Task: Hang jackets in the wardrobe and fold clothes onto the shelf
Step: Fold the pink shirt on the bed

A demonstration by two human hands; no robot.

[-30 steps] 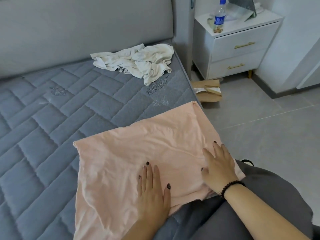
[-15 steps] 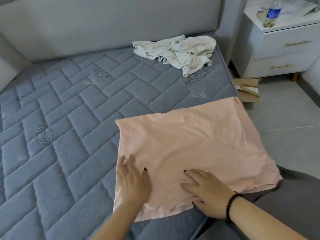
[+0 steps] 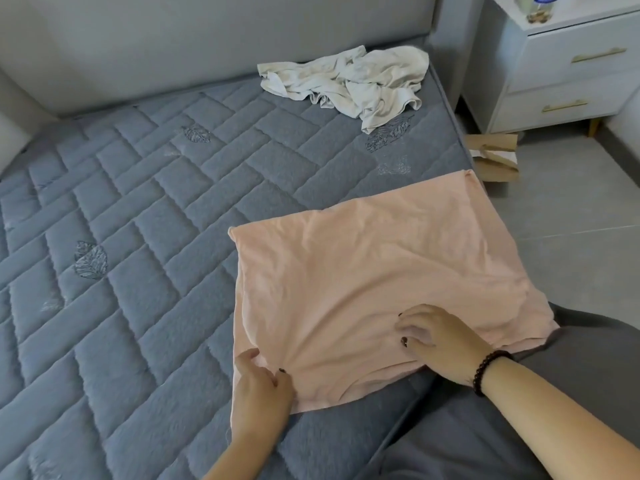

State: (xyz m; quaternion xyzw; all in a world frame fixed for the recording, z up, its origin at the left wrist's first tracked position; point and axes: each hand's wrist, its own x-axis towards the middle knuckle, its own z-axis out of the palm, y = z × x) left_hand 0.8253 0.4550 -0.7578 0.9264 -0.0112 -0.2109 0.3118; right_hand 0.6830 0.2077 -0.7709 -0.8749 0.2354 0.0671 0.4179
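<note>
While the pink garment (image 3: 374, 282) lies flat at the mattress (image 3: 138, 271) edge, I see my left hand (image 3: 258, 393) pinching its near-left corner, and my right hand (image 3: 440, 341) pressing on it, fingers loosely spread.
</note>
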